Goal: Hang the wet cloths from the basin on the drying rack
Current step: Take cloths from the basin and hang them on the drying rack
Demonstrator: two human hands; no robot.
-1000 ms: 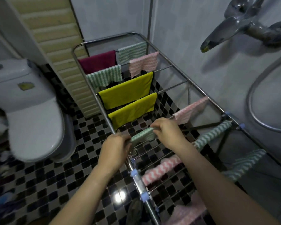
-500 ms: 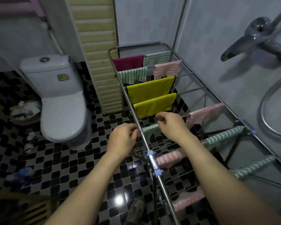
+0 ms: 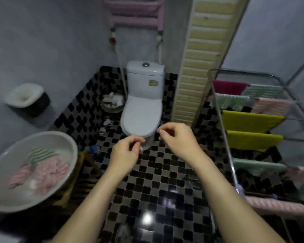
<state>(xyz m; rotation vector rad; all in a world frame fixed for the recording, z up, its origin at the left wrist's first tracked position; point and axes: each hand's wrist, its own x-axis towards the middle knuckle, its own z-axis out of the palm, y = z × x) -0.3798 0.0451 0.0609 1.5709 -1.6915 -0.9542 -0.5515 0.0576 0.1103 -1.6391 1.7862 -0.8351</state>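
A round pale basin point(image 3: 67, 174) sits at the lower left on a wooden stool, holding pink cloths point(image 3: 46, 174) and a green striped cloth point(image 3: 39, 153). The metal drying rack point(image 3: 225, 137) stands at the right, hung with a maroon cloth, green and pink striped cloths and two yellow cloths point(image 3: 253, 130). My left hand point(image 3: 126, 151) and my right hand point(image 3: 177, 137) hover over the checkered floor between basin and rack, fingers loosely curled, with nothing in either.
A white toilet point(image 3: 142, 109) stands straight ahead with a full waste bin point(image 3: 112, 102) to its left. A wall-mounted holder point(image 3: 26, 99) hangs on the left wall. A slatted wooden panel point(image 3: 198, 67) leans beside the rack. The tiled floor is wet and shiny.
Both hands have let go of the green striped cloth, which now hangs on the rack. My view has swung left from the rack toward the toilet and basin.
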